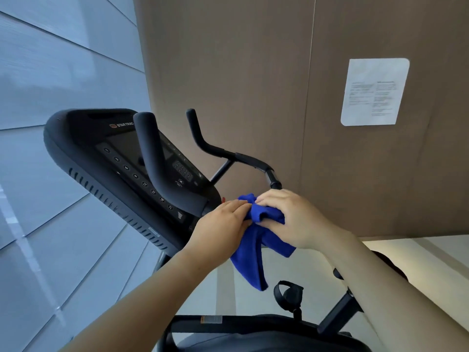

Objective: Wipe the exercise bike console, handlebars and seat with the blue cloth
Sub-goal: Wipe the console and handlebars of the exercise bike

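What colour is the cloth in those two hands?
Bright blue. The cloth is bunched between both hands and hangs below them, seen in the head view.

Fuzzy blue cloth (256, 252); matt black plastic console (83, 148) (screen glossy); smooth handlebars (149, 153).

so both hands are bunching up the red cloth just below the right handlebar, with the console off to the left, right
Not quite: the cloth is blue, not red. The head view shows the left hand and right hand both gripping it just below the right handlebar, one end hanging down, with the console off to the left.
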Action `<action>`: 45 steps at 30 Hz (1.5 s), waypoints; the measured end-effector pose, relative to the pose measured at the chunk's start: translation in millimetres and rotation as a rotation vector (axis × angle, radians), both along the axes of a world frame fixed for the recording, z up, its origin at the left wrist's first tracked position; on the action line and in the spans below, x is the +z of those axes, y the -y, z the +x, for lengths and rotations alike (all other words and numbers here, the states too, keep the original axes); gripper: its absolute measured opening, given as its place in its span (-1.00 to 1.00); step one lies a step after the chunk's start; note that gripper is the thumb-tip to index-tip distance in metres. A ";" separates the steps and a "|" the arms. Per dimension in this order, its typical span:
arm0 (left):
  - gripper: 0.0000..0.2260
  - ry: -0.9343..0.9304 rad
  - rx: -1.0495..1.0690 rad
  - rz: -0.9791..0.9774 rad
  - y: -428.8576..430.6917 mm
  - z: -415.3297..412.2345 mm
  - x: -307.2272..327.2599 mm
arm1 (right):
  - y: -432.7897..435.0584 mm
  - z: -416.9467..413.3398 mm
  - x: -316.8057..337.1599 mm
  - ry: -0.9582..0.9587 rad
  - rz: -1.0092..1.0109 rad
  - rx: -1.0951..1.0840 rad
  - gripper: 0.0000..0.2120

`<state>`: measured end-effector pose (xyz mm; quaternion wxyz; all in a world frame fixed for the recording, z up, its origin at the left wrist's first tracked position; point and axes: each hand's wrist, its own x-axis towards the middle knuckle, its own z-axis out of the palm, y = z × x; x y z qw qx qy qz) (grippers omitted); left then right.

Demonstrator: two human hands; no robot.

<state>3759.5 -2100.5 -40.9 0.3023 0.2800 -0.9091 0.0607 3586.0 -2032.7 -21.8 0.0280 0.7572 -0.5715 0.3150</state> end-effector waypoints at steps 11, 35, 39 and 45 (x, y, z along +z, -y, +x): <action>-0.72 0.009 0.203 0.013 -6.1 -30.6 16.9 | 42.0 -63.4 12.9 0.072 0.256 0.215 -0.73; -0.69 -0.119 0.913 -0.179 -21.9 -0.2 80.1 | 135.0 12.6 54.8 0.461 -0.156 0.778 -0.84; -0.67 -0.159 0.935 -0.284 -9.7 19.7 111.0 | 153.6 41.5 80.9 0.417 -0.378 0.786 -0.81; -0.61 -0.129 0.943 -0.448 16.7 52.2 140.3 | 185.8 91.9 93.4 0.141 -0.567 0.668 -0.47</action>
